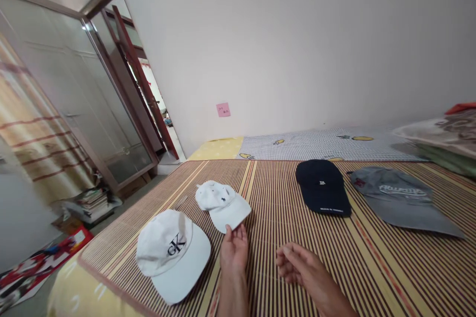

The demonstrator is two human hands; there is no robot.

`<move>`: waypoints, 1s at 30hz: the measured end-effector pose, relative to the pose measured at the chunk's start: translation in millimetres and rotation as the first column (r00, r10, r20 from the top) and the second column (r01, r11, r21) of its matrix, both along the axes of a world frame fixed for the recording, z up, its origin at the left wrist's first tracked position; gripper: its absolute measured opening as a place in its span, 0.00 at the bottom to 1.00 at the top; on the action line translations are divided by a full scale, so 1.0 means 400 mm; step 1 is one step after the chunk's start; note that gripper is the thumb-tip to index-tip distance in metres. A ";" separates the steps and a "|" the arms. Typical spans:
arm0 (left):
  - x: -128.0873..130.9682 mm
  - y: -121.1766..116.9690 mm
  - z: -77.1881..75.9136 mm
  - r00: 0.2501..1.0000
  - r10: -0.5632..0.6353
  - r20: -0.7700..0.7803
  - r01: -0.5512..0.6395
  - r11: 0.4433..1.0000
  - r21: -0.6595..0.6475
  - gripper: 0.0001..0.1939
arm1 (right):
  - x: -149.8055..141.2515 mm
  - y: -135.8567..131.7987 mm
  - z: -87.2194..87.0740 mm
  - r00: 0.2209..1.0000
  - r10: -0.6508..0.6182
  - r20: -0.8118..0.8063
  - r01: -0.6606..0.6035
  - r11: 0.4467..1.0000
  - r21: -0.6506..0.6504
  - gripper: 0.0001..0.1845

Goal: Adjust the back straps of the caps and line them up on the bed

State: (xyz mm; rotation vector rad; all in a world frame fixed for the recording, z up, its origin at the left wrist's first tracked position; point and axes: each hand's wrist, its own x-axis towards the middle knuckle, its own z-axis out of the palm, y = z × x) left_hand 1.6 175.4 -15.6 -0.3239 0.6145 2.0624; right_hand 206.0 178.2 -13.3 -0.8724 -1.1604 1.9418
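My left hand (234, 250) is palm up at the front brim of a small white baseball cap (219, 200) with a dark logo, its thumb and fingers closed at the brim's edge. Nearer to me on the left lies a larger white cap (173, 252) with black "CK" letters. My right hand (301, 267) hovers over the mat with fingers loosely curled, a little apart, and nothing in them. Beyond it lie a black cap (323, 188) with small white lettering and, farther right, a grey cap (401, 198) with white lettering.
The caps lie on a striped bamboo mat (267, 208) over a bed. A checked cloth (297, 142) runs along the wall, and folded bedding (442, 136) is piled at right. A pink note (223, 110) sticks to the wall. Books (91, 200) stand by the door at left.
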 end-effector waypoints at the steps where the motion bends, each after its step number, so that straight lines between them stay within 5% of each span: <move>1: 0.014 -0.003 0.008 1.000 -0.024 -0.011 0.025 0.999 0.029 0.12 | 0.006 0.002 0.001 1.000 -0.025 0.000 0.025 1.000 -0.004 0.38; 7: 0.077 -0.032 0.007 0.972 -0.208 -0.112 0.228 0.951 0.211 0.17 | 0.024 0.013 -0.004 0.984 -0.162 -0.071 0.159 0.986 -0.042 0.35; 13: 0.095 -0.051 -0.029 0.855 -0.411 -0.316 0.517 0.721 0.461 0.19 | 0.035 0.016 0.042 0.951 -0.270 -0.150 0.236 0.948 -0.214 0.42; 15: 0.108 -0.056 -0.024 0.836 -0.439 -0.330 0.548 0.709 0.444 0.18 | 0.045 0.020 0.055 0.930 -0.295 -0.217 0.238 0.937 -0.254 0.43; 18: 0.146 -0.069 0.001 0.835 -0.429 -0.344 0.538 0.769 0.347 0.15 | 0.069 0.029 0.069 0.888 -0.296 -0.352 0.210 0.942 -0.261 0.39; 20: 0.178 -0.083 0.024 0.812 -0.417 -0.408 0.555 0.769 0.319 0.21 | 0.091 0.032 0.083 0.860 -0.261 -0.438 0.167 0.956 -0.243 0.34; 23: 0.220 -0.105 0.057 0.704 -0.459 -0.542 0.676 0.667 0.313 0.31 | 0.124 0.027 0.119 0.838 -0.247 -0.487 0.146 0.961 -0.235 0.30; 30: 0.252 -0.130 0.086 0.407 -0.559 -0.723 0.871 0.475 0.123 0.31 | 0.181 -0.015 0.162 0.874 -0.277 -0.399 0.205 0.955 -0.213 0.35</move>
